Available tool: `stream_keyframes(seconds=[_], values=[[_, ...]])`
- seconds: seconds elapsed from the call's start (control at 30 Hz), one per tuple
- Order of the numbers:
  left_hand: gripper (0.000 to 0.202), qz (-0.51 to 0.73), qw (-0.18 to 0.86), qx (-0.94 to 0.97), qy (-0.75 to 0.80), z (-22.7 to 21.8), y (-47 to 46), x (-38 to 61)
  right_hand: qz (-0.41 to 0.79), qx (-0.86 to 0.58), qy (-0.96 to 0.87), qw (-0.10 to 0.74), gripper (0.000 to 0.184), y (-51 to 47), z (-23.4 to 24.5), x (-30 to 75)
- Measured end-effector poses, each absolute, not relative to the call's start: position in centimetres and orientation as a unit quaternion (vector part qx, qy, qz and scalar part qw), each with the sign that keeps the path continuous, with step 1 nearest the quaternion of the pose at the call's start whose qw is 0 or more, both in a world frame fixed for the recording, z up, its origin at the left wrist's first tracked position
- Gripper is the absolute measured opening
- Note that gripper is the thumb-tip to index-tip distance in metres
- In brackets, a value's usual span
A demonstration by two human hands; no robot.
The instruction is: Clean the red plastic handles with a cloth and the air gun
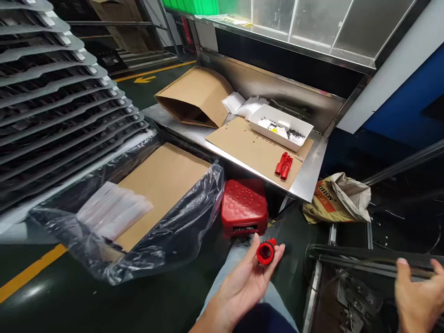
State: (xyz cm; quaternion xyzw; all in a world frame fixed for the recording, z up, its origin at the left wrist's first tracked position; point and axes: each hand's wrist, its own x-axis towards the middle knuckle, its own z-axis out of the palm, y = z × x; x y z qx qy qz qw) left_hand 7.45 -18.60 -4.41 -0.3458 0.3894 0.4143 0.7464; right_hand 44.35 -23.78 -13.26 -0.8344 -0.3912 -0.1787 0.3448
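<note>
Upper left of frame: tall stack of grey moulded plastic trays point(58, 88), leaning, nothing near the hands. Centre: stainless steel workbench point(308, 178) with a flat brown cardboard sheet point(249, 148) on it and an open brown cardboard box point(194, 97) lying on its side at the bench's far left end. Lower left of centre: cardboard slab in a black plastic bag point(173, 226), clear film packets lying on top.

On the bench, right of centre: white rectangular plastic bin point(280, 126) holding small dark screws, plus a little pile of red plastic tube parts point(283, 165) on the cardboard sheet, just in front of the bin. Under the bench: red plastic stool point(244, 206). Right of it, a crumpled tan paper sack point(338, 199) on the floor.

Bottom centre: left hand point(243, 284), palm up, fingers loosely curled, pinching one red plastic cylindrical fitting point(266, 252) at the fingertips, open end facing the camera. Bottom right corner: right hand point(418, 296), blurred, fingers spread, holds nothing, beside dark metal rails point(364, 259).

Progress, judged: a few red parts sit on the bench, one is in hand; no screw visibly fitted to it, so most work looks undone.
</note>
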Motion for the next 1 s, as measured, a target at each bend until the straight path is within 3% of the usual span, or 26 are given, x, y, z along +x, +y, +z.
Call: stream_keyframes(seconds=[0.2, 0.47, 0.63, 0.77, 0.87, 1.0], values=[[0.059, 0.431, 0.746, -0.349, 0.369, -5.1, -16.7, 5.7, 0.014, -0.817, -0.480, 0.319, 0.075, -19.9, -14.2, 36.7], [0.043, 0.494, 0.740, -0.190, 0.415, -7.4, -13.5, 4.4, 0.453, -0.697, -0.434, 0.348, 0.057, -17.2, -14.0, 26.8], [0.092, 0.571, 0.692, 0.046, 0.440, -9.7, -11.2, 4.0, 0.701, -0.517, -0.308, 0.383, 0.065, -14.2, -14.3, 19.8], [0.089, 0.514, 0.629, 0.311, 0.494, -11.1, -9.0, 3.5, 0.781, -0.424, -0.191, 0.418, 0.056, -11.5, -14.5, 16.2], [0.090, 0.495, 0.655, 0.339, 0.460, -11.2, -7.2, 3.3, 0.823, -0.356, -0.107, 0.429, 0.049, -9.5, -14.8, 15.2], [0.098, 0.485, 0.710, 0.316, 0.401, -11.2, -4.8, 3.1, 0.881, -0.281, -0.068, 0.373, 0.052, -7.5, -15.8, 15.3]])
